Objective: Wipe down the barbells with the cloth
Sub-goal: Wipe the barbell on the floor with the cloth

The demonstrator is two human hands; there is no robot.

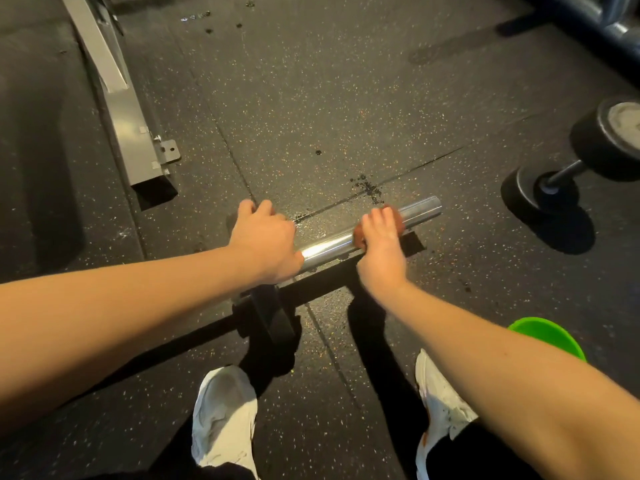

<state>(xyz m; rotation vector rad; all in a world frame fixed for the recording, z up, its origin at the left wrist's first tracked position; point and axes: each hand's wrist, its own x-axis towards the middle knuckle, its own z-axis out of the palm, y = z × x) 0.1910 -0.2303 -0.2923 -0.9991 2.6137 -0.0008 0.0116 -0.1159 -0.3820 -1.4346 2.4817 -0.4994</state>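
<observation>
Right hand (381,247) clutching cloth (400,220) (rust-orange) round barbell (325,249) sleeve, left hand (265,237) curled over the same barbell

We are looking down at the barbell (329,247) stretching over the rubber floor (311,98) just ahead of our left shoe (221,414) and right shoe (440,407), its free end pointing right and away from us. Our left hand (266,237) is gripping the bar, and our right hand (381,247) is pressing the cloth (399,220) onto it, between the left hand and the free end. A dumbbell (561,174) is lying well to the right, a basin (550,336) is sitting beside our right shoe, behind our forearm, and a machine frame beam (128,109) is running along the floor far left
</observation>
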